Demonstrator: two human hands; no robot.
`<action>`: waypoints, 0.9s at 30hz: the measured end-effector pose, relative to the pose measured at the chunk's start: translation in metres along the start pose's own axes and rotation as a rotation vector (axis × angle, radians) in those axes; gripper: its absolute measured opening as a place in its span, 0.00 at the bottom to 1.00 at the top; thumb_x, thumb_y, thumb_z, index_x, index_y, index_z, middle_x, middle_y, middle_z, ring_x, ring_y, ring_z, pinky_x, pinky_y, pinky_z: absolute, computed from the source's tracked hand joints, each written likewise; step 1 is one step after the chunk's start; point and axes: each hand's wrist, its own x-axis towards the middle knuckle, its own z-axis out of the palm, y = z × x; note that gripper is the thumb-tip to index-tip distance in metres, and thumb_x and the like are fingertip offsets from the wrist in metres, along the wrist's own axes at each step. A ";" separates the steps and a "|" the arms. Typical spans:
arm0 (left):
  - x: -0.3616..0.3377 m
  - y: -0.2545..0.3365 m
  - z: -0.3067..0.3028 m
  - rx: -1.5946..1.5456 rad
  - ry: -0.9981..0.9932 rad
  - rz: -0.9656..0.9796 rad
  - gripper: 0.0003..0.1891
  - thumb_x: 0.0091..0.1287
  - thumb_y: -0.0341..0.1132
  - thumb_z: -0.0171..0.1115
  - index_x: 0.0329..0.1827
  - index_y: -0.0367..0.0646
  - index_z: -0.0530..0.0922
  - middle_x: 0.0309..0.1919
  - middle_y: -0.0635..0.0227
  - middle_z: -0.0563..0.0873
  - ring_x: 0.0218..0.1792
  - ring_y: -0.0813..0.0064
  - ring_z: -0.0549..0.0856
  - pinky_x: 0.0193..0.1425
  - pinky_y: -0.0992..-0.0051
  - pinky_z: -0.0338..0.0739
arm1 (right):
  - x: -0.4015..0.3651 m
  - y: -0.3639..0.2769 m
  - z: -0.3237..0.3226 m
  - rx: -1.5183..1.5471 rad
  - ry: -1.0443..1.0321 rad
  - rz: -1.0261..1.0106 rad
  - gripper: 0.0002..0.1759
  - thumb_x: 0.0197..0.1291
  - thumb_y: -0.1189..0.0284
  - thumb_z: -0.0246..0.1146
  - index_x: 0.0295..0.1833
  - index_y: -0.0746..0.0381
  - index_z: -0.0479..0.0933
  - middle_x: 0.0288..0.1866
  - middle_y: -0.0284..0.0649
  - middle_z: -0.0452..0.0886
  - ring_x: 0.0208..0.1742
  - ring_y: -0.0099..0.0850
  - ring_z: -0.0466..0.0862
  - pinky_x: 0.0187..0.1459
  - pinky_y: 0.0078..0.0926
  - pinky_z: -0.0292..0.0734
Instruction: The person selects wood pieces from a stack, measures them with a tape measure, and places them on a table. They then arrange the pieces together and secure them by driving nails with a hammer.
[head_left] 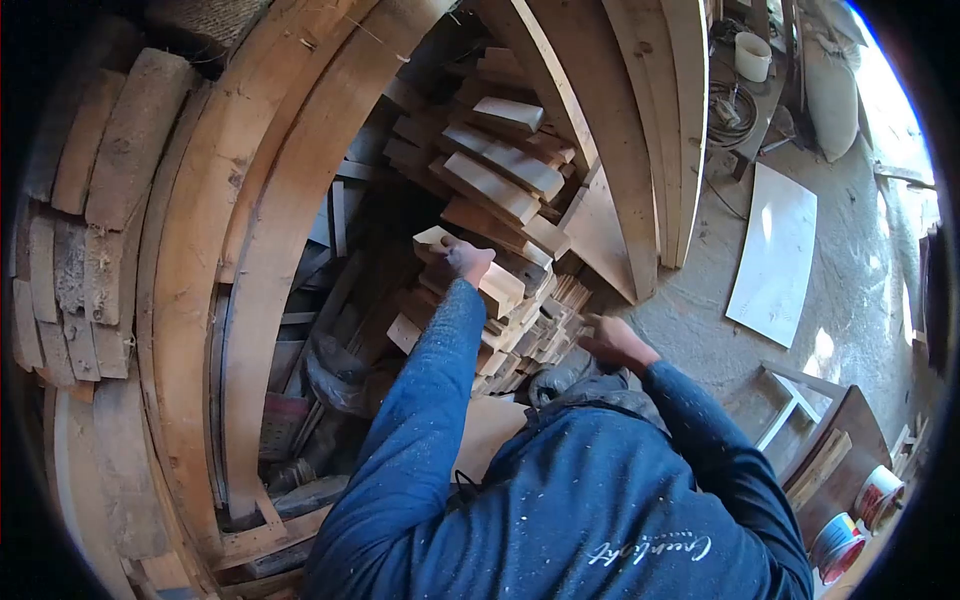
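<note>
My left hand [467, 262] reaches over a pile of short cut boards and is closed on a pale wooden board [502, 288] at the near side of the pile. Its fingertips are partly hidden behind the hand. My right hand [615, 342] is to the right of the pile, fingers loosely bent and apart, with nothing visible in them. Below and between the hands, thin wooden pieces [545, 335] are stacked with their ends showing. Farther up the pile, more boards [490, 187] lie at a slant over one another.
Long curved-looking planks [290, 230] stand on the left, and others [645, 130] lean on the right. Rough timber [120, 150] is stacked far left. A white sheet [775, 255] lies on the concrete floor. Paint buckets [838, 548] stand lower right, a white tub [752, 57] upper right.
</note>
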 end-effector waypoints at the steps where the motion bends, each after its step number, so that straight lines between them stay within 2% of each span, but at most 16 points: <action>1: 0.020 -0.018 0.005 0.051 -0.036 -0.018 0.54 0.52 0.53 0.77 0.72 0.23 0.60 0.62 0.40 0.78 0.65 0.38 0.80 0.76 0.51 0.69 | -0.019 0.032 -0.002 -0.068 -0.038 0.115 0.24 0.62 0.55 0.66 0.52 0.64 0.84 0.44 0.60 0.87 0.48 0.60 0.86 0.50 0.54 0.81; 2: 0.027 -0.037 -0.003 -0.045 0.071 0.071 0.46 0.52 0.52 0.77 0.63 0.25 0.67 0.55 0.44 0.82 0.58 0.45 0.83 0.69 0.55 0.74 | -0.040 0.064 -0.003 -0.135 -0.073 0.229 0.24 0.62 0.55 0.66 0.54 0.63 0.84 0.45 0.60 0.87 0.48 0.60 0.86 0.50 0.54 0.81; 4: 0.042 -0.075 -0.020 -0.206 0.265 0.278 0.31 0.51 0.50 0.77 0.45 0.30 0.81 0.40 0.54 0.91 0.45 0.57 0.89 0.55 0.61 0.83 | -0.121 0.120 -0.016 -0.199 0.227 0.356 0.25 0.62 0.55 0.67 0.55 0.64 0.84 0.46 0.61 0.86 0.49 0.60 0.86 0.52 0.53 0.81; 5: 0.003 -0.063 -0.076 -0.175 0.174 0.060 0.30 0.51 0.48 0.77 0.48 0.32 0.78 0.43 0.52 0.89 0.47 0.57 0.88 0.57 0.60 0.82 | -0.164 0.170 -0.016 -0.200 0.289 0.460 0.24 0.62 0.55 0.67 0.52 0.65 0.84 0.45 0.62 0.86 0.50 0.60 0.86 0.52 0.54 0.80; 6: -0.025 -0.077 -0.100 -0.345 0.238 0.046 0.31 0.51 0.45 0.76 0.52 0.32 0.75 0.49 0.48 0.85 0.53 0.54 0.84 0.61 0.57 0.78 | -0.208 0.185 -0.029 -0.256 0.271 0.590 0.22 0.62 0.55 0.67 0.47 0.66 0.85 0.41 0.62 0.86 0.47 0.60 0.86 0.49 0.54 0.81; 8: -0.049 -0.132 -0.118 -0.320 0.316 0.074 0.34 0.52 0.45 0.76 0.54 0.32 0.71 0.53 0.47 0.78 0.58 0.52 0.78 0.64 0.55 0.74 | -0.306 0.236 -0.039 -0.186 0.198 0.743 0.19 0.62 0.58 0.65 0.37 0.66 0.84 0.35 0.59 0.86 0.36 0.60 0.86 0.41 0.55 0.81; 9: -0.053 -0.159 -0.116 -0.291 0.319 0.064 0.34 0.53 0.46 0.76 0.54 0.33 0.70 0.53 0.47 0.77 0.59 0.51 0.77 0.65 0.55 0.74 | -0.367 0.319 -0.021 -0.532 -0.067 0.431 0.15 0.62 0.62 0.64 0.34 0.64 0.84 0.33 0.56 0.86 0.34 0.56 0.87 0.37 0.52 0.80; 11: -0.054 -0.211 -0.087 -0.187 0.375 0.107 0.33 0.55 0.47 0.74 0.54 0.35 0.68 0.52 0.46 0.75 0.58 0.48 0.77 0.64 0.54 0.74 | -0.451 0.320 -0.016 -0.120 0.118 0.543 0.14 0.67 0.64 0.63 0.28 0.58 0.81 0.23 0.50 0.82 0.24 0.43 0.85 0.26 0.43 0.77; 12: -0.053 -0.242 -0.061 -0.101 0.420 0.155 0.32 0.57 0.46 0.73 0.54 0.35 0.67 0.52 0.45 0.75 0.57 0.47 0.77 0.63 0.54 0.75 | -0.444 0.230 -0.045 0.596 0.146 1.125 0.19 0.68 0.60 0.63 0.24 0.55 0.75 0.18 0.39 0.77 0.20 0.35 0.80 0.21 0.40 0.73; 13: -0.054 -0.258 -0.047 -0.013 0.461 0.202 0.31 0.58 0.46 0.72 0.55 0.35 0.66 0.52 0.44 0.74 0.56 0.45 0.78 0.61 0.53 0.75 | -0.459 0.217 -0.040 0.839 0.133 1.235 0.20 0.66 0.58 0.64 0.23 0.52 0.71 0.19 0.30 0.71 0.20 0.29 0.76 0.18 0.35 0.69; 16: -0.080 -0.222 -0.068 -0.120 0.201 -0.040 0.27 0.65 0.44 0.67 0.55 0.31 0.68 0.57 0.37 0.73 0.53 0.37 0.81 0.60 0.49 0.77 | -0.487 0.225 -0.010 1.063 0.037 1.298 0.15 0.64 0.59 0.65 0.28 0.53 0.73 0.21 0.32 0.72 0.20 0.29 0.76 0.16 0.33 0.69; 18: -0.093 -0.177 -0.073 -0.036 0.294 0.062 0.30 0.69 0.49 0.64 0.57 0.25 0.74 0.61 0.27 0.78 0.59 0.31 0.80 0.63 0.48 0.75 | -0.473 0.198 0.011 0.831 0.197 1.243 0.13 0.64 0.60 0.65 0.29 0.54 0.76 0.21 0.32 0.73 0.20 0.29 0.77 0.18 0.33 0.71; 19: -0.097 -0.147 -0.078 -0.033 0.215 0.088 0.32 0.69 0.51 0.64 0.57 0.24 0.74 0.60 0.27 0.78 0.60 0.31 0.80 0.64 0.48 0.75 | -0.472 0.202 0.021 0.931 0.206 1.150 0.14 0.63 0.60 0.66 0.31 0.58 0.77 0.22 0.33 0.74 0.20 0.29 0.77 0.19 0.32 0.73; 21: -0.086 -0.096 -0.059 -0.131 0.015 0.022 0.35 0.70 0.56 0.63 0.57 0.23 0.76 0.58 0.28 0.80 0.62 0.36 0.81 0.65 0.51 0.76 | -0.461 0.208 0.043 0.731 0.250 1.043 0.17 0.63 0.59 0.66 0.34 0.63 0.80 0.25 0.35 0.78 0.22 0.29 0.78 0.22 0.32 0.75; 24: -0.052 -0.061 0.024 -0.256 0.081 -0.153 0.39 0.68 0.63 0.65 0.53 0.24 0.80 0.52 0.38 0.86 0.61 0.46 0.84 0.63 0.56 0.79 | -0.427 0.152 0.047 0.525 0.271 0.994 0.20 0.61 0.59 0.67 0.39 0.68 0.83 0.28 0.40 0.83 0.28 0.32 0.83 0.30 0.34 0.79; 27: -0.048 -0.040 0.061 -0.324 0.103 -0.187 0.36 0.67 0.58 0.66 0.58 0.28 0.77 0.55 0.42 0.84 0.62 0.49 0.83 0.65 0.56 0.78 | -0.427 0.147 0.053 0.356 0.289 1.030 0.23 0.59 0.58 0.68 0.42 0.71 0.84 0.32 0.44 0.86 0.35 0.35 0.86 0.38 0.36 0.81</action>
